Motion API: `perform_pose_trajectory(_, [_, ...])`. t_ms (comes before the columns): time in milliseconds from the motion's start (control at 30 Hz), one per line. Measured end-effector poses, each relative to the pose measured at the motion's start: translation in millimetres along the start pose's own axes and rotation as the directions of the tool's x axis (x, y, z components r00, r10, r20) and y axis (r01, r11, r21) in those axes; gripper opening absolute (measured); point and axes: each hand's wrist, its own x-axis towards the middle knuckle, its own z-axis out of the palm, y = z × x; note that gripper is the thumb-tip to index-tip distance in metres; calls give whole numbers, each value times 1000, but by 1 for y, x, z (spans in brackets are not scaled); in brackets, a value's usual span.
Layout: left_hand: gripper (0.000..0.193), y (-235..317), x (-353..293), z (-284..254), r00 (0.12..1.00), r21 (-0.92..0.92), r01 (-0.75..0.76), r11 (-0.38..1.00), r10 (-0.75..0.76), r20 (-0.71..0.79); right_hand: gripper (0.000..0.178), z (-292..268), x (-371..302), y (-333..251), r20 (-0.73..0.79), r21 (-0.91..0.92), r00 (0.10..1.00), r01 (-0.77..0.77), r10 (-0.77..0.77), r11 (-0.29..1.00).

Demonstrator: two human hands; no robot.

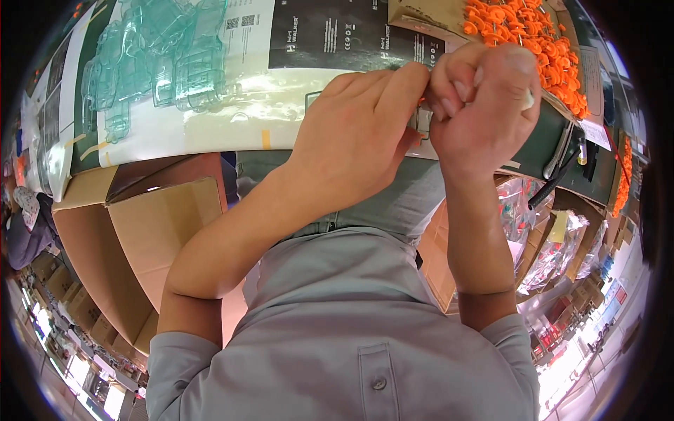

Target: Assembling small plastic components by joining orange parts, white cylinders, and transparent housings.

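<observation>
My left hand (354,137) and my right hand (481,109) meet over the near edge of the workbench. The fingers of both are curled and closed. Between them shows a sliver of a small clear piece (423,119), with a speck of orange below it. My fingers cover most of it, so its kind is unclear. Just past my right hand lies a heap of small orange plastic knobs with metal pins (523,49). Clear, teal-tinted moulded plastic parts (161,56) are piled at the far left of the bench.
A glossy white sheet with a black printed panel (326,35) covers the bench. Metal and black hand tools (562,154) lie at its right edge. An open cardboard box (165,224) stands below left; bagged parts (554,249) sit below right. Another person (31,228) is at the left rim.
</observation>
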Motion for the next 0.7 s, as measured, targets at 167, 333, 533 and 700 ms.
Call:
perform_pose_trajectory(167, [60, -2, -3, 0, 999, 32, -30, 999, 31, -26, 29, 1, -4, -7, -30, -42, 996, -79, 78, 996])
perform_pose_trajectory(333, [55, -11, -6, 17, 957, 193, -215, 957, 246, -156, 48, -22, -18, -13, -164, 264, 975, -106, 152, 959])
perform_pose_trajectory(533, [51, -16, -12, 17, 958, 223, -215, 951, 250, -141, 53, -19, -34, -9, -154, 218, 983, -65, 100, 974])
perform_pose_trajectory(700, [53, -15, -13, 19, 958, 208, -213, 955, 246, -146, 51, -23, -32, -7, -94, 230, 994, -28, 50, 973])
